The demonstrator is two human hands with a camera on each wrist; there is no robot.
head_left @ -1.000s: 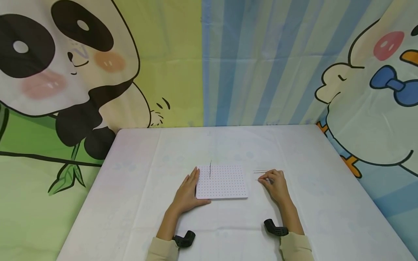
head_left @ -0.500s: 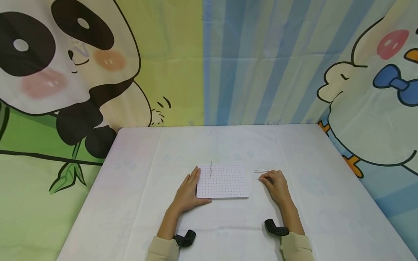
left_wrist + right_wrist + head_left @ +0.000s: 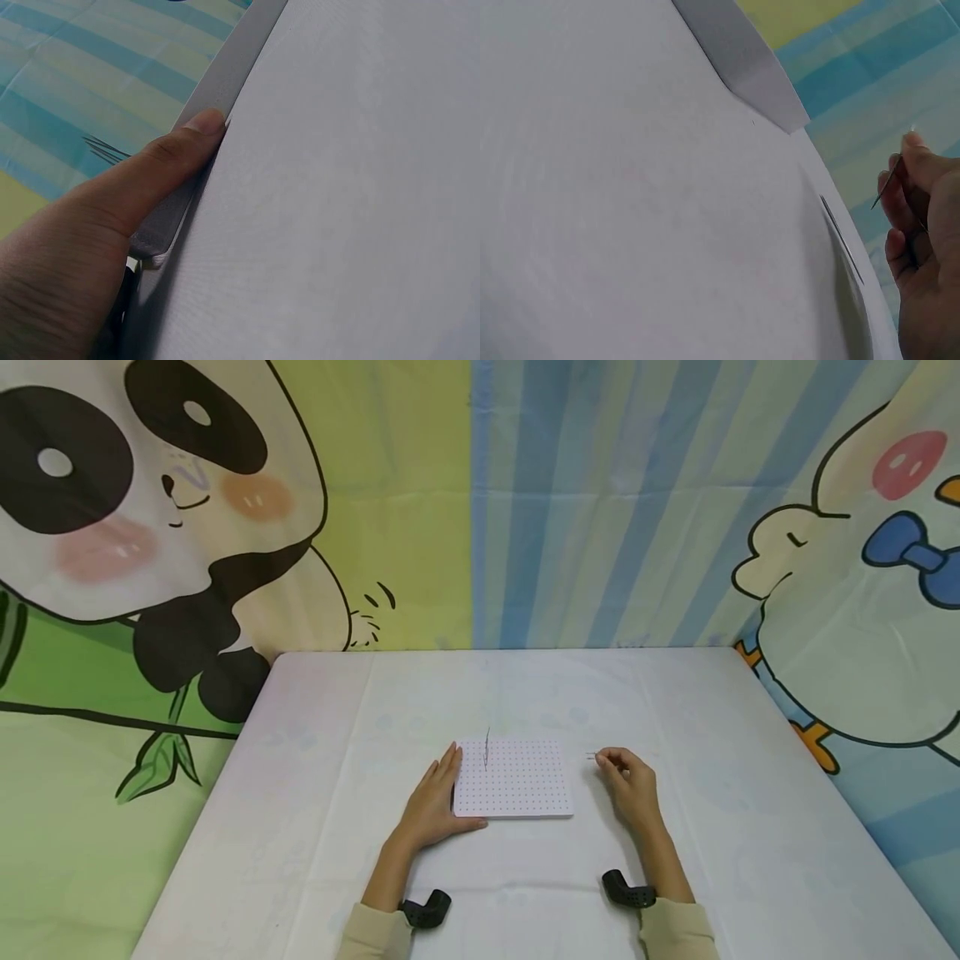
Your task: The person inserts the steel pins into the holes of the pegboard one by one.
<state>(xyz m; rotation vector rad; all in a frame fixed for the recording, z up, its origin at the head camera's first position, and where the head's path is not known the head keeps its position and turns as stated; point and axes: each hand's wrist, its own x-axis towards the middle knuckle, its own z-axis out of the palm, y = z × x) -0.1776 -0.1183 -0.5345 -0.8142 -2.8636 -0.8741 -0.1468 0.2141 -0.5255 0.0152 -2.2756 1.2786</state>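
A white pegboard (image 3: 513,781) dotted with small holes lies on the table. My left hand (image 3: 430,802) steadies its left side, with straight fingers along the left edge and the thumb (image 3: 176,154) against the front edge. Several thin metal needles (image 3: 486,752) stand upright in the board near its back left; their tips show past the thumb in the left wrist view. Right of the board, my right hand (image 3: 632,789) is raised over the table. Its thumb and forefinger pinch one thin metal needle (image 3: 886,182), which points down at a slant.
More thin needles (image 3: 841,238) lie on the white-covered table (image 3: 360,860) beneath the right hand, beyond the board's right edge. A patterned cloth backdrop (image 3: 570,510) rises behind the table's back edge. Each wrist carries a black camera (image 3: 628,891).
My right hand has risen from the table with a needle between its fingertips, its fingertips moving slightly toward the back. The left hand stays at the board. The head view has shifted a little.
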